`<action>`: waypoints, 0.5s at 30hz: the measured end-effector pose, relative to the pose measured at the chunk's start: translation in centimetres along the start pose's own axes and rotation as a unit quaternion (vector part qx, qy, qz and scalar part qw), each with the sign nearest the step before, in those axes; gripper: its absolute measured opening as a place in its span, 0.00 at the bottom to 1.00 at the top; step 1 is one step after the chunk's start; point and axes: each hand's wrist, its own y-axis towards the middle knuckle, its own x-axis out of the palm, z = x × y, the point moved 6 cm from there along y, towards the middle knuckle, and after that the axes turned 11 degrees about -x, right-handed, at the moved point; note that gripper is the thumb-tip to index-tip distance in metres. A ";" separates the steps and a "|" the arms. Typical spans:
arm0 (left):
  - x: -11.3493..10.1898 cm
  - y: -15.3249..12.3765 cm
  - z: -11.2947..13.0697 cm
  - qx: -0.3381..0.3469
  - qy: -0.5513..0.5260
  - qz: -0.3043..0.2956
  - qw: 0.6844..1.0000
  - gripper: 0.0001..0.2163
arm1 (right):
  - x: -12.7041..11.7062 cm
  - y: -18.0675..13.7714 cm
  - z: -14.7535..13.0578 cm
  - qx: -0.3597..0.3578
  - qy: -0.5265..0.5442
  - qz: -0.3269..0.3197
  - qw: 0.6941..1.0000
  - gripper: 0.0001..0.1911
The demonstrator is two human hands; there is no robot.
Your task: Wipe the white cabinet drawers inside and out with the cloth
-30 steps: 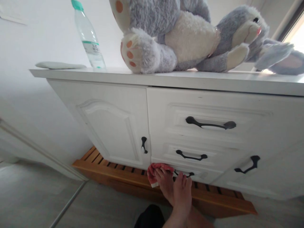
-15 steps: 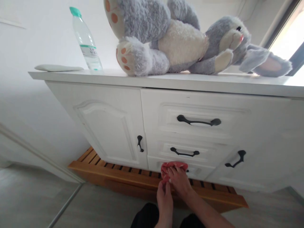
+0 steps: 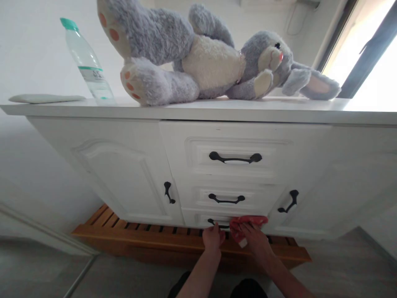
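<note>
1. Red cloth (image 3: 250, 219), five o'clock in view, under the right hand (image 3: 252, 239), fingers pretty much outstretched.
2. Left hand (image 3: 212, 239) curls by the handle (image 3: 223, 226); can't tell its grip.
3. Loose folds could snag there.

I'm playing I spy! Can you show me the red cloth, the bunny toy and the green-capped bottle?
Red cloth (image 3: 236, 227): head view, on its crumpled left part.
Bunny toy (image 3: 214, 68): head view, on its pale belly.
Green-capped bottle (image 3: 87, 60): head view, on its clear side above the label.
</note>
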 end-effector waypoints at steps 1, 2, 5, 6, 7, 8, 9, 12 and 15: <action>0.2 0.1 -0.1 -0.017 -0.019 0.003 1.000 0.15 | 0.4 -0.5 0.2 -0.006 0.007 0.005 1.000 0.28; 0.3 0.1 -0.1 -0.033 -0.038 0.008 0.999 0.14 | 0.9 -1.1 0.3 -0.009 0.015 0.008 1.000 0.29; 0.5 0.4 -0.1 -0.061 -0.080 0.025 0.995 0.11 | 3.5 -3.0 0.9 0.017 0.042 0.008 0.999 0.31; 0.5 0.5 -0.1 -0.067 -0.090 0.031 0.993 0.11 | 4.6 -3.6 1.0 0.030 0.055 0.002 0.998 0.30; 0.4 0.6 -0.2 -0.071 -0.098 0.038 0.992 0.11 | 5.9 -4.2 1.0 0.041 0.071 -0.010 0.997 0.30; 0.4 0.7 -0.3 -0.074 -0.103 0.042 0.991 0.11 | 7.1 -4.6 0.8 0.046 0.090 -0.026 0.995 0.29; 0.4 0.8 -0.4 -0.075 -0.107 0.046 0.990 0.12 | 8.3 -4.8 0.4 0.049 0.109 -0.043 0.992 0.29; 0.3 1.0 -0.6 -0.069 -0.111 0.054 0.990 0.13 | 10.5 -3.8 -1.5 0.063 0.162 -0.069 0.982 0.29; 0.3 1.2 -0.7 -0.063 -0.110 0.059 0.990 0.13 | 11.2 -0.7 -4.5 0.095 0.230 -0.080 0.965 0.27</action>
